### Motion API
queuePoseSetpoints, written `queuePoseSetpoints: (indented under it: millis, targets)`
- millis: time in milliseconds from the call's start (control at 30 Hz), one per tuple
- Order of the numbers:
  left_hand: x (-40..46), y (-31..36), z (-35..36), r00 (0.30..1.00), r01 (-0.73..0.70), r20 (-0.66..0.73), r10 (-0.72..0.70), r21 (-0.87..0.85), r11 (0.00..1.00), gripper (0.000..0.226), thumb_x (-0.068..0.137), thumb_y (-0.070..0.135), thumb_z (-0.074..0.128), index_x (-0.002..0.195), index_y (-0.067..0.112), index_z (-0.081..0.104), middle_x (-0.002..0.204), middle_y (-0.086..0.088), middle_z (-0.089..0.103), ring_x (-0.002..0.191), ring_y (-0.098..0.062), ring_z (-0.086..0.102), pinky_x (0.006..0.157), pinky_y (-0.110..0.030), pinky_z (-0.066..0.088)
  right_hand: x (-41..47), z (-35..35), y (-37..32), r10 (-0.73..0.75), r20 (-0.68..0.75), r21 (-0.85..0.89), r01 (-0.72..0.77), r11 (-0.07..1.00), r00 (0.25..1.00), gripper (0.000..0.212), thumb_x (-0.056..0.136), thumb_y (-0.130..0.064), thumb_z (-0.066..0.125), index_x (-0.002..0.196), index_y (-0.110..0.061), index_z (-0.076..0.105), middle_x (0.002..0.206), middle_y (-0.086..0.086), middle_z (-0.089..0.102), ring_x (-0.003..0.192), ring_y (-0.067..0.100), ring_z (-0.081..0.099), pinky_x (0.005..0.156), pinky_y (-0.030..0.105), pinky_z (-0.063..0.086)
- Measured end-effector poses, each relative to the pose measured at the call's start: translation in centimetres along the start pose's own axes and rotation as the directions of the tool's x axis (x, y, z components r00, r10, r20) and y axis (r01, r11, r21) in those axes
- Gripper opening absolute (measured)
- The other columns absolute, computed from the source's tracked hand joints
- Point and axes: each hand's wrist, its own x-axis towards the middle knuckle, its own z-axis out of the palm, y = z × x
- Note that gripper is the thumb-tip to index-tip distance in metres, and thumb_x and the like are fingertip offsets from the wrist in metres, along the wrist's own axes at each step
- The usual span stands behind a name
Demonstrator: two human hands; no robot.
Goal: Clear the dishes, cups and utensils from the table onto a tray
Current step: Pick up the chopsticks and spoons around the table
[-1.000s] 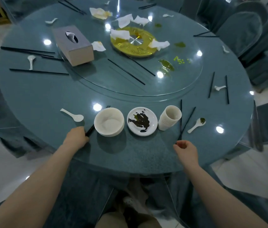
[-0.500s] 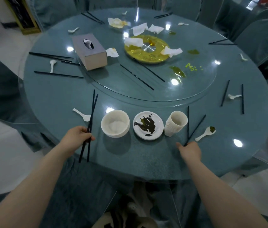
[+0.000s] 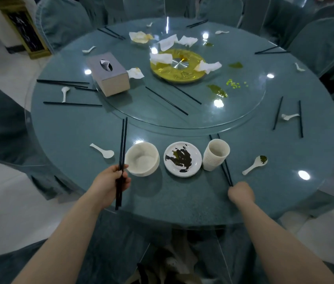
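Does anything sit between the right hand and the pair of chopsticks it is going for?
No. The right hand already pinches the near ends of the chopsticks. Farther along, they pass behind the stack of cups, which hides their middle.

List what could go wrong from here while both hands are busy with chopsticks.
1. The right hand pinches its chopstick pair right beside the cup stack; lifting them may knock the stack over.
2. The left hand holds a long chopstick pair close to the bowl; swinging them may bump it.
3. No tray is visible, so everything may need carrying some way.
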Motion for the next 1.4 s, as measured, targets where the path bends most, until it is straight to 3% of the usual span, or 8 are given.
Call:
queuePoseSetpoints:
  millis: [133, 200, 400, 567, 733, 1000, 1200, 1400]
  targets:
    - [0.0, 0.7, 1.7, 0.998, 0.040, -0.041, -0.042, -0.040, 0.998, 0.022, 0.092, 0.004, 0.031, 0.093, 0.011, 0.053, 0.051, 0.003, 0.042, 0.041, -0.010, 0.037, 0.036, -0.019, 0.031, -1.0, -0.4, 0.2, -0.048, 0.044, 0.077, 0.045, 0.996, 0.998, 0.030, 0.094, -0.017, 0.049, 0.066, -0.006, 0.051, 0.070, 0.007, 0.053, 0.073, 0.026, 0.053, 0.063, 0.030, 0.039]
    - [-0.1, 1.1, 2.9, 0.999, 0.040, -0.027, -0.040, -0.020, 0.999, 0.015, 0.096, 0.015, 0.039, 0.085, 0.015, 0.049, 0.048, 0.006, 0.035, 0.038, -0.008, 0.029, 0.035, -0.018, 0.024, -1.3, -1.2, 0.4, -0.048, 0.076, 0.215, 0.031, 0.976, 0.996, 0.028, 0.092, -0.018, 0.051, 0.067, -0.005, 0.055, 0.071, 0.010, 0.056, 0.072, 0.026, 0.054, 0.063, 0.031, 0.040]
    - [-0.5, 2.4, 7.3, 0.998, 0.027, 0.051, -0.029, 0.052, 0.998, 0.039, 0.096, 0.035, 0.053, 0.065, 0.022, 0.034, 0.047, 0.008, 0.022, 0.036, -0.007, 0.018, 0.032, -0.018, 0.014, -3.0, -4.4, 0.9, -0.089, 0.082, 0.492, 0.037, 0.870, 0.993, 0.026, 0.092, -0.017, 0.052, 0.068, -0.010, 0.059, 0.062, 0.008, 0.050, 0.054, 0.019, 0.041, 0.052, 0.029, 0.034]
    - [-1.0, 3.0, 12.4, 0.985, 0.056, 0.161, -0.061, 0.038, 0.998, 0.048, 0.100, 0.045, 0.038, 0.064, 0.015, 0.042, 0.043, 0.003, 0.041, 0.034, -0.011, 0.038, 0.032, -0.019, 0.033, -4.8, -6.9, 0.0, -0.200, 0.007, 0.573, 0.160, 0.804, 0.980, 0.023, 0.094, -0.019, 0.051, 0.073, -0.010, 0.053, 0.065, 0.005, 0.047, 0.058, 0.016, 0.042, 0.053, 0.027, 0.034]
    - [-1.7, 3.3, 16.4, 0.962, 0.053, 0.268, -0.044, -0.025, 0.998, 0.050, 0.103, 0.040, 0.030, 0.093, 0.003, 0.063, 0.068, -0.009, 0.073, 0.058, -0.018, 0.069, 0.049, -0.021, 0.054, -7.6, -8.5, -3.1, -0.364, -0.047, 0.535, 0.331, 0.777, 0.930, 0.026, 0.092, -0.018, 0.053, 0.067, -0.013, 0.049, 0.058, 0.000, 0.045, 0.055, 0.013, 0.043, 0.053, 0.025, 0.035]
    - [-1.9, 4.2, 18.3, 0.976, -0.029, 0.216, 0.039, -0.051, 0.998, 0.042, 0.101, 0.043, 0.033, 0.102, 0.012, 0.062, 0.087, -0.013, 0.073, 0.084, -0.025, 0.067, 0.067, -0.032, 0.052, -11.6, -8.5, -8.1, -0.591, 0.013, 0.366, 0.546, 0.753, 0.807, 0.027, 0.091, -0.021, 0.056, 0.065, -0.021, 0.054, 0.058, -0.006, 0.047, 0.055, 0.008, 0.042, 0.054, 0.022, 0.032]
    - [-1.6, 4.9, 17.0, 0.984, -0.042, 0.168, 0.058, -0.095, 0.995, 0.043, 0.101, 0.041, 0.037, 0.092, 0.003, 0.056, 0.082, -0.014, 0.074, 0.072, -0.027, 0.072, 0.073, -0.040, 0.056, -13.1, -8.0, -10.0, -0.656, 0.123, 0.488, 0.530, 0.693, 0.745, 0.012, 0.090, -0.009, 0.058, 0.083, -0.012, 0.067, 0.055, -0.009, 0.052, 0.047, 0.001, 0.046, 0.049, 0.010, 0.037]
    - [-1.0, 5.3, 15.1, 0.980, -0.021, 0.190, 0.062, -0.211, 0.977, 0.039, 0.102, 0.033, 0.038, 0.102, 0.000, 0.059, 0.082, -0.014, 0.074, 0.079, -0.024, 0.071, 0.070, -0.037, 0.054, -12.8, -7.5, -11.8, -0.661, 0.164, 0.494, 0.519, 0.697, 0.732, 0.007, 0.087, -0.010, 0.064, 0.085, -0.011, 0.071, 0.048, -0.011, 0.054, 0.043, 0.001, 0.044, 0.046, 0.012, 0.036]
